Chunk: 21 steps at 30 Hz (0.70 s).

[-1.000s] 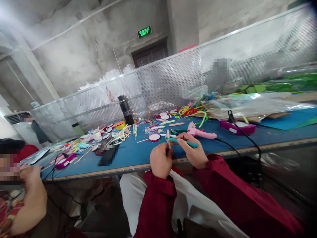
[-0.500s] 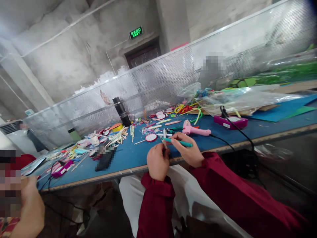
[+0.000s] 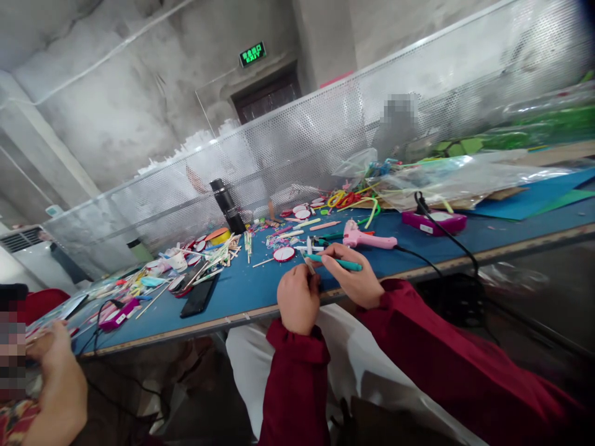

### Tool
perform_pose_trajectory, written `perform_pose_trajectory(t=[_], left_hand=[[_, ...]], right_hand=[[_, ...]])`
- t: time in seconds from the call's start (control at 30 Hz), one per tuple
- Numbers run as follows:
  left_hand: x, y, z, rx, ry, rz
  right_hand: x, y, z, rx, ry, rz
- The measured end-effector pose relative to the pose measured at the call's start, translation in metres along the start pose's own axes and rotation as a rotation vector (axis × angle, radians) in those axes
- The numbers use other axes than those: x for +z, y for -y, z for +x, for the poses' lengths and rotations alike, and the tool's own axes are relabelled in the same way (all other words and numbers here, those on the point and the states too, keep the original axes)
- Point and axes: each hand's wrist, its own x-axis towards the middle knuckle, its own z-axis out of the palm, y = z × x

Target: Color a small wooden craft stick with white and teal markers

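Observation:
My left hand [image 3: 297,298] is closed around a thin pale stick [image 3: 308,264] that pokes up from my fist. My right hand [image 3: 354,275] pinches a teal pen-like tool [image 3: 335,262], its tip close to the stick. Both hands hover at the near edge of the blue worktable [image 3: 251,290], above my lap. A pink glue gun [image 3: 367,238] lies on the table just behind my right hand, its black cord trailing off to the right.
A black phone [image 3: 198,297], a black flask [image 3: 227,205], red-and-white discs [image 3: 284,253], sticks and coloured straws litter the table. A purple box [image 3: 434,222] with a cable sits at right beside plastic bags. Another person's hand [image 3: 56,359] works at far left. A perforated metal screen backs the table.
My hands have barely moved, staying on the stick and the teal tool. The view has shifted slightly, and the other person's hand at left has changed position.

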Motion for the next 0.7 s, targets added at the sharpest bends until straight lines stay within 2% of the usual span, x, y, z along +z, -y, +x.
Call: perform_pose_trajectory(t=[0.7], left_hand=[[0.000, -0.001, 0.002, -0.014, 0.013, 0.004]], right_hand=[[0.001, -0.009, -0.001, -0.003, -0.044, 0.006]])
